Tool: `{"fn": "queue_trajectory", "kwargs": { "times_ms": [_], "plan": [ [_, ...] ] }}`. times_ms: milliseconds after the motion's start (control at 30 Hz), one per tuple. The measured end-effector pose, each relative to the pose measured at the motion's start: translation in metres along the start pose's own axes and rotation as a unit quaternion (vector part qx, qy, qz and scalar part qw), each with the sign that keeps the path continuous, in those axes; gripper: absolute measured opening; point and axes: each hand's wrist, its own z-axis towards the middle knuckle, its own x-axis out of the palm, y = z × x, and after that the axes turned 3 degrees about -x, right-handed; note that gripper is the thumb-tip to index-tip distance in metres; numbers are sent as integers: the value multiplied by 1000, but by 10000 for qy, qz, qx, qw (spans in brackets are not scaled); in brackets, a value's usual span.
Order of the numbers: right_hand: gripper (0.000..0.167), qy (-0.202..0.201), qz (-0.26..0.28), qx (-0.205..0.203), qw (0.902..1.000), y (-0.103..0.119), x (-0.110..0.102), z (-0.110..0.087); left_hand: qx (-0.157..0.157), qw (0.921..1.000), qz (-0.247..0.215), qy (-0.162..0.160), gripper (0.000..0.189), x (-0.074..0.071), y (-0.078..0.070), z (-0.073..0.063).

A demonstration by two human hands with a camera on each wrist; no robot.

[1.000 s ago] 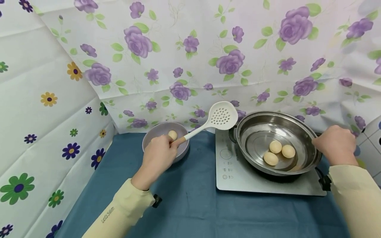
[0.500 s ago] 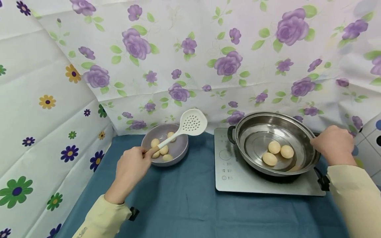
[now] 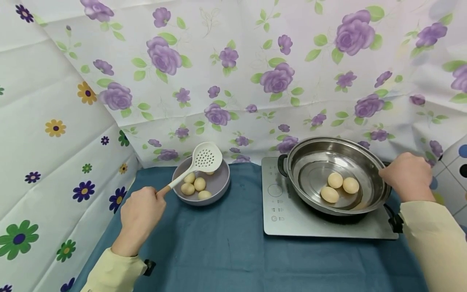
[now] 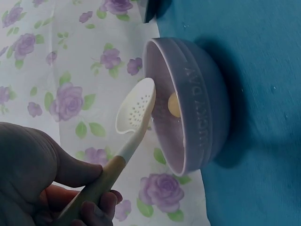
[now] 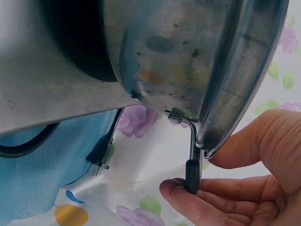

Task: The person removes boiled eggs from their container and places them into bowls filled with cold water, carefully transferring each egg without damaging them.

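Observation:
My left hand [image 3: 142, 215] grips the wooden handle of a white slotted spoon [image 3: 206, 157]. In the head view its perforated head overlaps the far part of a mauve bowl [image 3: 221, 187]; the left wrist view shows the spoon's head close to the bowl's rim and carrying nothing. Several eggs [image 3: 199, 183] lie in the bowl, one partly hidden by the spoon. My right hand [image 3: 408, 176] holds the side handle [image 5: 192, 174] of a steel pan [image 3: 303, 198], its fingers curled around it in the right wrist view. Three eggs [image 3: 335, 180] sit in shallow water in the pan.
Under the pan is a silver induction cooktop [image 3: 273, 227]; a black cord with a plug [image 5: 99, 150] hangs beside it. A blue cloth [image 3: 219, 251] covers the table. Flowered sheets [image 3: 248, 48] rise behind and at the left.
My left hand and the slotted spoon have moved left and towards me, bringing the spoon's head from beside the pan to over the bowl. My right hand has stayed at the pan's handle.

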Motion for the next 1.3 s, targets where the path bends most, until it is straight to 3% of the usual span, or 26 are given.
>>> {"fn": "queue_trajectory", "kwargs": {
  "times_ms": [133, 433, 633, 1100, 1300],
  "plan": [
    [61, -6, 16, -13, 10000, 0, 0, 0, -28, 9998, 186, -81, 30, -1, 2, -2],
    [62, -19, 4, -27, 10000, 0, 1, 0, 61, 9969, 424, -664, 35, 2, 5, -5],
    [61, -54, 12, -30, 10000, 0, 1, 0, 59, 9954, 543, -783, 38, 1, 7, -6],
    [58, -71, -7, -15, 10000, 0, 1, 0, 98, 9953, 618, -743, 34, 3, 8, -8],
    [58, -57, -16, -6, 10000, 0, 2, 0, 147, 9970, 594, -473, 36, 7, 5, -9]
  ]
}}
